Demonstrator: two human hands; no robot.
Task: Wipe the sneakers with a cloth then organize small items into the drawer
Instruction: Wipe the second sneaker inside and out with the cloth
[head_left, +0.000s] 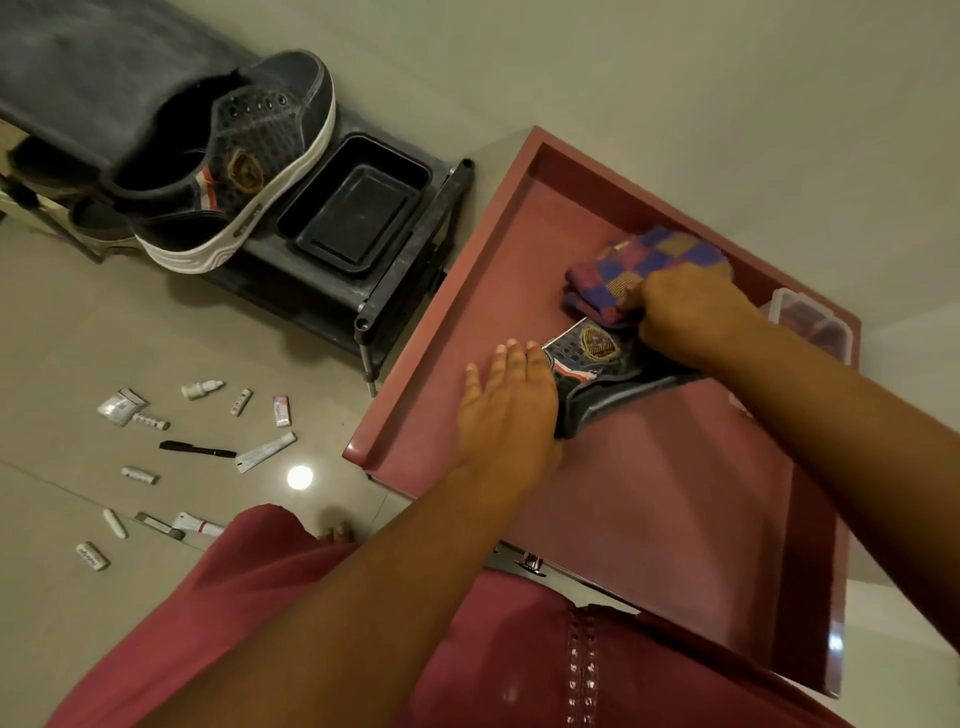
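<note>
No print here can be read. The crest (596, 340) on the sneaker in the drawer shows no legible letters, and the labels on the small tubes (92, 556) on the floor are too blurred.

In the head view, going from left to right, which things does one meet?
Small items on the floor → sneaker on the rack → black tray → left hand → sneaker in the drawer → right hand → clear box.
</note>
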